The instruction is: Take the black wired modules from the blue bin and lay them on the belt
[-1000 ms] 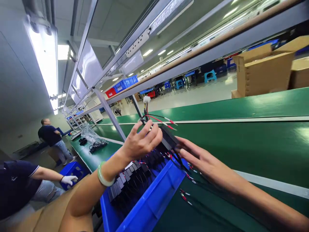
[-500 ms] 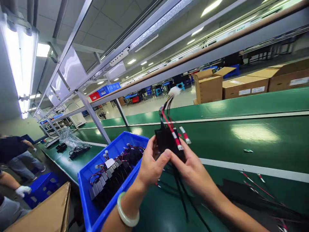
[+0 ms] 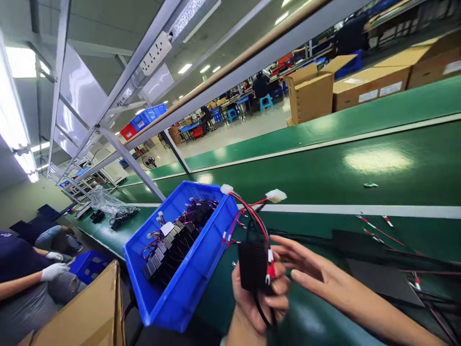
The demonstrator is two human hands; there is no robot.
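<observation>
My left hand is wrapped round a black ribbed power module, held upright above the green bench. Red and black wires rise from the module to white plug connectors, and red-sleeved fork terminals hang down its right side. Black cable leaves its lower end. Just to the right, my right hand has its thumb and fingers apart, with the fingertips close to the module; whether they touch it I cannot tell. Left of my hands, a blue bin holds several similar modules with their wires.
More black modules with cables lie on the bench at right. Cardboard boxes stand behind the bench. A carton is at lower left, near a co-worker's gloved hand. A clear plastic bag lies farther along.
Both hands were on the module; now my left hand alone holds it, lower down, and my right hand has opened away to the right. The wires have swung apart. The view has shifted.
</observation>
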